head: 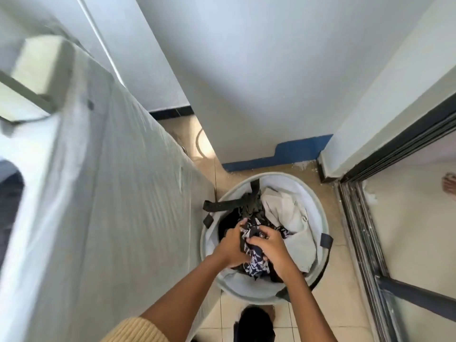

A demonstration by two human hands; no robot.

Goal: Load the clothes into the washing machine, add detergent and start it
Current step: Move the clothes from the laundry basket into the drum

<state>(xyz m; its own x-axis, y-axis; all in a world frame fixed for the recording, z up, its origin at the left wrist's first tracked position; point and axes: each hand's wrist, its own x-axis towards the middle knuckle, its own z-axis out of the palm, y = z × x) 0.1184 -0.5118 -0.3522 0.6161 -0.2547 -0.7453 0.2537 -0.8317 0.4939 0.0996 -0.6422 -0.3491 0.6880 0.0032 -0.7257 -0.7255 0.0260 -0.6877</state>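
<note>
A round white laundry basket (318, 208) with black handles stands on the tiled floor, full of clothes. My left hand (232, 245) and my right hand (270, 248) both grip a dark blue and white patterned garment (254, 264) at the top of the pile. A white cloth (286, 211) and a dark olive garment (251, 208) lie further back in the basket. The washing machine (106, 193), white and wrapped in plastic film, rises at the left, right beside the basket; its top is blurred.
White walls with a blue skirting (276, 156) close off the corner behind the basket. A dark-framed sliding glass door (370, 230) runs along the right. A hose (199, 141) lies on the floor behind the machine. My foot in dark footwear (256, 322) is below the basket.
</note>
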